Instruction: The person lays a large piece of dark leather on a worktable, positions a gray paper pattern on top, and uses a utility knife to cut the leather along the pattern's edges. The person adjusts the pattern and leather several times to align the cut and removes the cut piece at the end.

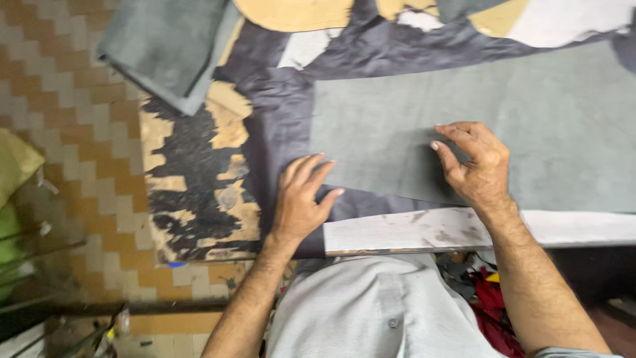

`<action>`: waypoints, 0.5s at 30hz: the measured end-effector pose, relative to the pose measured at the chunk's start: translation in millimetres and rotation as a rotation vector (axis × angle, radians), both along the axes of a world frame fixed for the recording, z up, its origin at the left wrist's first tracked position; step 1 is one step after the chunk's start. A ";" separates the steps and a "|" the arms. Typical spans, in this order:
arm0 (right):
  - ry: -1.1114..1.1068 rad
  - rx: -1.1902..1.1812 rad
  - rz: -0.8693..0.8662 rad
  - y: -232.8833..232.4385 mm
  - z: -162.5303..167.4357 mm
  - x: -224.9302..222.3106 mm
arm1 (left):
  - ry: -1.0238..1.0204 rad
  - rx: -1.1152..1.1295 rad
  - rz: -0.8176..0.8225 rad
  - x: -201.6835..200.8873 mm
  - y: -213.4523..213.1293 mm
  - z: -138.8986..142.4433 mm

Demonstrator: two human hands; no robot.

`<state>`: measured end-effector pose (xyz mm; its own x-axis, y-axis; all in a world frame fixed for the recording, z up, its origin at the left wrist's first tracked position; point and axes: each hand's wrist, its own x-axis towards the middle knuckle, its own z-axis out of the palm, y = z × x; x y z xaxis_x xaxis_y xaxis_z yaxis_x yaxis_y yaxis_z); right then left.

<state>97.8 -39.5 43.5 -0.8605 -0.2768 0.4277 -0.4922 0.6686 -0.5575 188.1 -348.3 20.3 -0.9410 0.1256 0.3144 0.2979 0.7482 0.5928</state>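
Matt grey cloth (530, 132), worn peeling wooden tabletop (192, 192), rough white-painted board (430, 232)

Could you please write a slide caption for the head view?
Left hand and right hand press flat on grey fabric over dark cloth on a worn table.

Hands: two, a left hand (299, 199) and a right hand (476, 164), both lay flat with fingers spread.
Grey cloth pieces: two, one cloth (517, 126) spread under the hands and one folded cloth (169, 46) at the table's far corner.
Dark sheets: one sheet (278, 126) lay beneath the grey cloth.
Wooden boards: one whitish board (424, 232) ran along the near edge.
Tables: one, a table (192, 192) with worn, peeling black top.
Red scraps: one heap of scraps (493, 308) sat below the board.
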 end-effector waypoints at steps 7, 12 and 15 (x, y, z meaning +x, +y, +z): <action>0.029 0.091 -0.424 214.0 -21.1 44.2 | 0.006 -0.211 0.109 -4.5 37.2 -10.0; 0.043 0.124 -0.526 331.3 -19.3 54.1 | -0.054 -0.404 0.145 -2.9 57.9 -15.2; 0.005 0.079 -0.500 371.1 -24.4 49.0 | -0.054 -0.431 0.156 -2.8 63.8 -21.4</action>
